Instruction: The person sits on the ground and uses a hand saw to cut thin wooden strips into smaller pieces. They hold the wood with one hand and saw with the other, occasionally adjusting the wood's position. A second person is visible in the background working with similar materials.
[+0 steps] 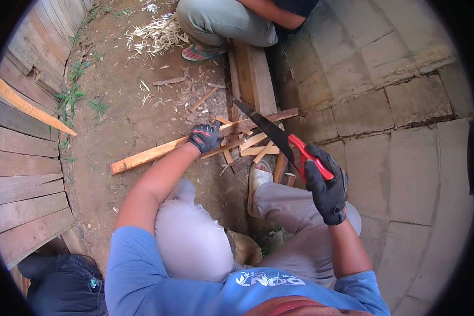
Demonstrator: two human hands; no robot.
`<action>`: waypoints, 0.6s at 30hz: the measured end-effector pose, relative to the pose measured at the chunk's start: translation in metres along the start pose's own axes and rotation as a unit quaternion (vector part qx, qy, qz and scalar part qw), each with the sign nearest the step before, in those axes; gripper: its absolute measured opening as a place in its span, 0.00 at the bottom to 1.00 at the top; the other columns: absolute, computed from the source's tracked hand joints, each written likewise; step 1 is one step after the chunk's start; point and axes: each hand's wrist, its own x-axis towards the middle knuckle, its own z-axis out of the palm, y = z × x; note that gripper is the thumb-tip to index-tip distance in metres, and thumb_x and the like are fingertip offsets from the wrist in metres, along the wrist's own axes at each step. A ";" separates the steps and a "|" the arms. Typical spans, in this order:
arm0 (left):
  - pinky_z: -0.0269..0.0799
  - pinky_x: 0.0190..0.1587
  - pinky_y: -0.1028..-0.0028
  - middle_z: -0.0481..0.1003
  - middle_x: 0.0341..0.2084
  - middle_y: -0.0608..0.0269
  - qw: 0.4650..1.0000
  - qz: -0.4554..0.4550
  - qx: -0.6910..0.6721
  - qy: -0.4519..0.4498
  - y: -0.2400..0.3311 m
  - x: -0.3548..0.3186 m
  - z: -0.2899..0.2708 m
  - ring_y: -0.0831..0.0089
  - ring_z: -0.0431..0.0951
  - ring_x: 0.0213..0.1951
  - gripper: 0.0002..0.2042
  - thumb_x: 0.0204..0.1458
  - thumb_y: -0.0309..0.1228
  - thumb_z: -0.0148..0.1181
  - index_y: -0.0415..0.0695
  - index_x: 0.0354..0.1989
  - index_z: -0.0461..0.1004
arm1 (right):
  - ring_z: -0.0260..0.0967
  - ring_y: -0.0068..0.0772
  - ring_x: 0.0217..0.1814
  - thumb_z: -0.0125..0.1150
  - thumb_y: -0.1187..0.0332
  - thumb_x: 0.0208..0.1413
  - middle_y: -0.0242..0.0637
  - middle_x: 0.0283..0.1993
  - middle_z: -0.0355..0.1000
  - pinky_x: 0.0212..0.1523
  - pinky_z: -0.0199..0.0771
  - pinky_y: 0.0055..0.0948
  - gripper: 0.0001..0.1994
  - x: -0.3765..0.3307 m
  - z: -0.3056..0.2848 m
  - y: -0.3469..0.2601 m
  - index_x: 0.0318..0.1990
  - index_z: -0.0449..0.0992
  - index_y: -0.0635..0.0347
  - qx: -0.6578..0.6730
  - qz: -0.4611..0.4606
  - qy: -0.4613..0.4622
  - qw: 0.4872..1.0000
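My left hand (204, 138), in a dark glove with red marks, is closed around a long wooden strip (150, 156). The strip lies slantwise, its pale end at the left and its darker end past the saw. In a dark glove too, my right hand (327, 185) grips the red handle of a hand saw (268, 128). The dark blade points up and left and passes over the strip to the right of my left hand. Whether its teeth touch the wood I cannot tell. Several short wood offcuts (259, 150) lie crisscrossed beneath, near my right foot.
A thick timber beam (255, 79) runs away from me beside a block wall (374, 121). Another person (226, 23) crouches at the far end, near a heap of wood shavings (155, 37). Along the left stands a plank fence (23, 158); a dark bag (66, 282) sits at lower left.
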 end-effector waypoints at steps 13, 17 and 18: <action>0.81 0.53 0.52 0.84 0.46 0.41 0.997 -0.046 -0.040 -0.036 -0.014 -0.003 0.006 0.46 0.86 0.48 0.29 0.52 0.53 0.64 0.40 0.52 0.81 | 0.76 0.20 0.34 0.67 0.61 0.67 0.34 0.39 0.82 0.40 0.79 0.27 0.22 0.066 0.121 0.005 0.65 0.80 0.58 0.167 0.028 0.008 0.985; 0.82 0.52 0.53 0.84 0.44 0.41 0.997 -0.061 -0.042 -0.012 -0.010 -0.010 0.010 0.47 0.87 0.47 0.27 0.51 0.51 0.65 0.40 0.49 0.82 | 0.75 0.18 0.33 0.67 0.61 0.68 0.32 0.37 0.81 0.40 0.79 0.26 0.21 0.089 0.162 0.021 0.65 0.80 0.57 0.205 0.058 0.011 0.977; 0.83 0.51 0.54 0.85 0.43 0.43 0.997 -0.066 -0.044 -0.001 -0.008 -0.011 0.011 0.48 0.87 0.46 0.24 0.50 0.49 0.66 0.40 0.46 0.82 | 0.75 0.18 0.32 0.67 0.61 0.68 0.32 0.37 0.80 0.40 0.79 0.26 0.21 0.093 0.167 0.023 0.64 0.81 0.57 0.218 0.066 0.016 0.974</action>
